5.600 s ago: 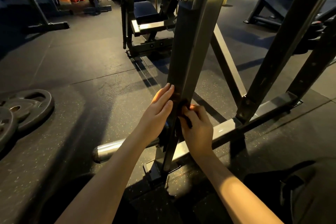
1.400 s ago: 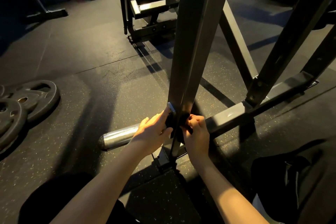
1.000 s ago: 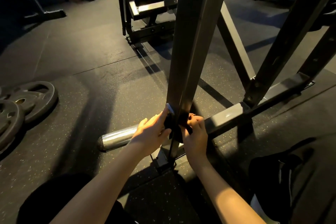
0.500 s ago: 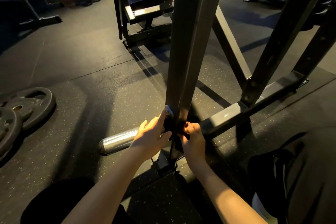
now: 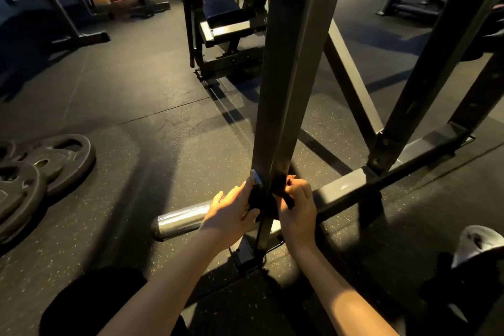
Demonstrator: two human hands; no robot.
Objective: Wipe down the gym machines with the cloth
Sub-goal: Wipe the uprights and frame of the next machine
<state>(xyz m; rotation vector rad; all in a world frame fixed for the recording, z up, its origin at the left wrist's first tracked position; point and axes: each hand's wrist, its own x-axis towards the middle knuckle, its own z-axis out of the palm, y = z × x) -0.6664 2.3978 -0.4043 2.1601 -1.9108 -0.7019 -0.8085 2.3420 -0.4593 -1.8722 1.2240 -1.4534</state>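
A dark cloth was seen wrapped around the lower end of a gym machine's upright post, held there between two bare hands. The left hand was laid against the post's left face, its fingers fairly straight and pressed flat on the cloth, with the thumb tucked just beneath the fabric. The right hand was closed on the cloth at the post's right side, its fingers curled tightly and the fabric pinched in them; a loose end of cloth was seen hanging over its knuckles. The two hands were set close together, parted only by the post itself. A chrome sleeve was seen lying level just to the left of the left hand, its inner end hidden behind that hand. A black base bar was seen running away to the right from just beyond the right hand, and slanted frame members were joined to it farther out. Well to the left of the left hand, dark weight plates were stacked flat on the speckled rubber floor. Far beyond both hands a padded bench was seen standing. Whether the cloth was damp could not be told in the dim light.
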